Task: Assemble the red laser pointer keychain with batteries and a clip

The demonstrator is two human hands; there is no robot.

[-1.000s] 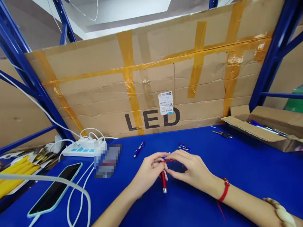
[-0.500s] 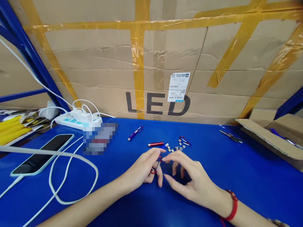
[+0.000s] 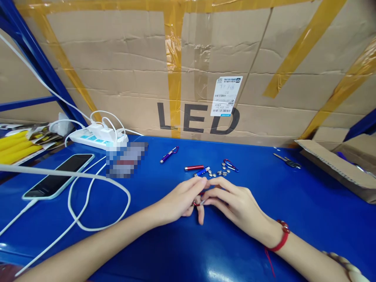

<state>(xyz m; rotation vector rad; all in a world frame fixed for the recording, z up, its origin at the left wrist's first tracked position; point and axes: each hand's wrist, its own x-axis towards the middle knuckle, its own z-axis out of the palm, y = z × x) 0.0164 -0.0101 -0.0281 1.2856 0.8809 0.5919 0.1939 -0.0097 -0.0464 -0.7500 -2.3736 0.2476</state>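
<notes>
Where the cardboard panel (image 3: 132, 74) closes off the far side, you can read big black capitals, "LED" (image 3: 195, 118), and a white shipping label (image 3: 226, 96) overlaps the top of the D. That label carries a square code, barcodes and print too fine to read, with a blue strip along its lower edge. Your blue counter (image 3: 264, 192) spreads before it, with an open carton (image 3: 324, 168) at the right.

Your left hand (image 3: 182, 197) has its grip closed on a red clip (image 3: 197, 203), held off the counter at the near middle. Your right hand (image 3: 239, 201) meets it from the right, fingertips gathered at the clip; you can't tell from here whether that grip pinches it. Half a second ago those right fingers stood spread and apart from it. A second ago a red tubular piece stuck out nearward below your left hand; now the clip is what shows there.

On the left lie your dark-screened phone (image 3: 60, 178) and, farther off, a white power strip (image 3: 94, 140) with a pixelated packet (image 3: 127, 159) just beside it; any writing there is masked. Your key (image 3: 287, 160) is far right. Beyond your hands are a purple tube (image 3: 168, 156), a red tube (image 3: 194, 168), a blue tube (image 3: 202, 172), a red-and-blue clip (image 3: 231, 166) and, smallest, scattered silver discs (image 3: 219, 172).
</notes>
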